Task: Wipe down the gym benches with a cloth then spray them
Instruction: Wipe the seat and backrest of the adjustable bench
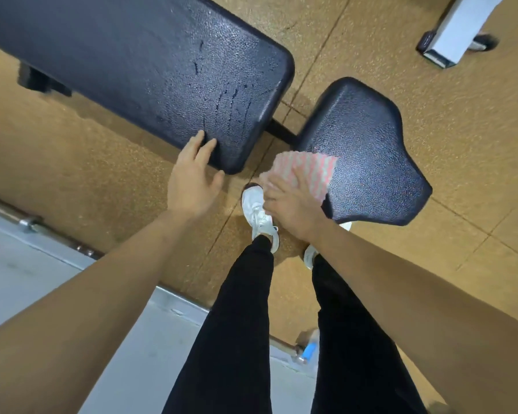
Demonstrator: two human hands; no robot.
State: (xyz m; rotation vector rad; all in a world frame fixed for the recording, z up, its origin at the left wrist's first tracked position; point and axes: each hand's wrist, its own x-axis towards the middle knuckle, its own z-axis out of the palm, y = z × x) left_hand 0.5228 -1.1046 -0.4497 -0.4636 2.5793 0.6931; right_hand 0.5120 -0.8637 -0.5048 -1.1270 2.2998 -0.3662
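— Tan tiled floor [401,94] all round. Where are the bench pads?
— Long pad [138,61] is upper left, streaked wet. Seat [368,162] is centre right, apart from it.
— And the hands?
— Left hand [192,177] is spread, resting on the long pad's near corner. Right hand [287,209] is blurred, with fingers curled over the pink-and-white cloth [310,174], pressing it on the seat's left edge, mid-frame.
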